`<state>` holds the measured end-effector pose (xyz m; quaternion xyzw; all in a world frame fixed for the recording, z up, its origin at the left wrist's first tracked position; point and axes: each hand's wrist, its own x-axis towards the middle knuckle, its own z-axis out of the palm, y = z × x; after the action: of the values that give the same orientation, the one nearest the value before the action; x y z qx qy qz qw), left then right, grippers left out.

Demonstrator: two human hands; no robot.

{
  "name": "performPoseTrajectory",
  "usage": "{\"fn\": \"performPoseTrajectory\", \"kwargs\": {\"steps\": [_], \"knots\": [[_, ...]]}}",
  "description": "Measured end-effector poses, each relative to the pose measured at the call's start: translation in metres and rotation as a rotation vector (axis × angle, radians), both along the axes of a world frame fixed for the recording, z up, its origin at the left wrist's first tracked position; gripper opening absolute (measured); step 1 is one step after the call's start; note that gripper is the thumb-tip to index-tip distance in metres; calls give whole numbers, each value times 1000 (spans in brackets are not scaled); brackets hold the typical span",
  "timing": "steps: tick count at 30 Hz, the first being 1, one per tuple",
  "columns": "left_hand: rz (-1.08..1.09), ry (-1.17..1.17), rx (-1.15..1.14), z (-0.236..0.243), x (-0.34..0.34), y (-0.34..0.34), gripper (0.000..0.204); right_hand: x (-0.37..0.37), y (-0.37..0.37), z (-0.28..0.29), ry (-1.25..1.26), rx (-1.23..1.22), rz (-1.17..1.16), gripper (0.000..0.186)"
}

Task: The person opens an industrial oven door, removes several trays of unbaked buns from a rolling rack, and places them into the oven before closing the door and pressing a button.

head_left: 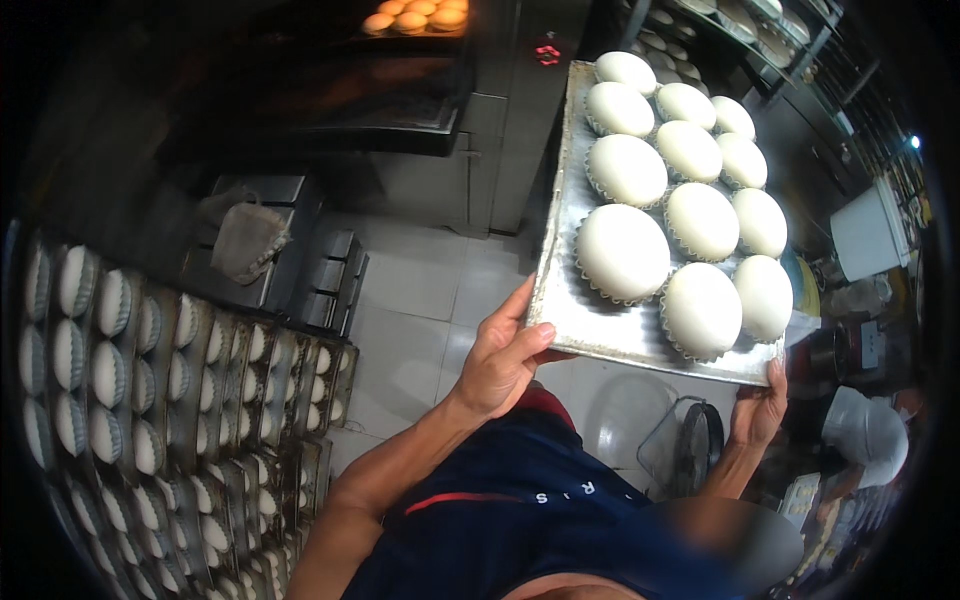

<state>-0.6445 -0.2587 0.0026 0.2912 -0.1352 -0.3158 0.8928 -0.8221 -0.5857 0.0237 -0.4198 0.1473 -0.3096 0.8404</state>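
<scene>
A metal baking tray (575,325) is held up in front of me, tilted, with its near edge toward my body. Several pale, smooth dough buns (702,220) sit on it in rows, each in a fluted paper cup. My left hand (505,350) is closed on the near left corner, thumb on top of the rim and fingers going underneath. At the near right corner, my right hand (757,410) grips the edge, its fingers partly hidden by the tray.
An oven (400,95) at the upper left holds browned buns (415,17) under orange light. Racked trays of pale buns (110,405) fill the left. A cloth mitt (248,242) lies on a metal stand. At right are a white bucket (868,230) and another person in a white cap (865,435).
</scene>
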Motion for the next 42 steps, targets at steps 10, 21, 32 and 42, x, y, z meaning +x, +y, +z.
{"fn": "performPoseTrajectory", "kwargs": {"steps": [10,21,32,42], "knots": [[568,-33,88,-20,23,156,69,139,146,-22,58,-9,337,59],[916,-101,234,-46,197,271,62,431,252,-46,110,267,1038,57],[923,-29,275,-63,405,390,47,655,348,-64,156,365,1227,46],[707,42,375,-56,601,467,42,762,419,-85,182,506,990,48]]}}
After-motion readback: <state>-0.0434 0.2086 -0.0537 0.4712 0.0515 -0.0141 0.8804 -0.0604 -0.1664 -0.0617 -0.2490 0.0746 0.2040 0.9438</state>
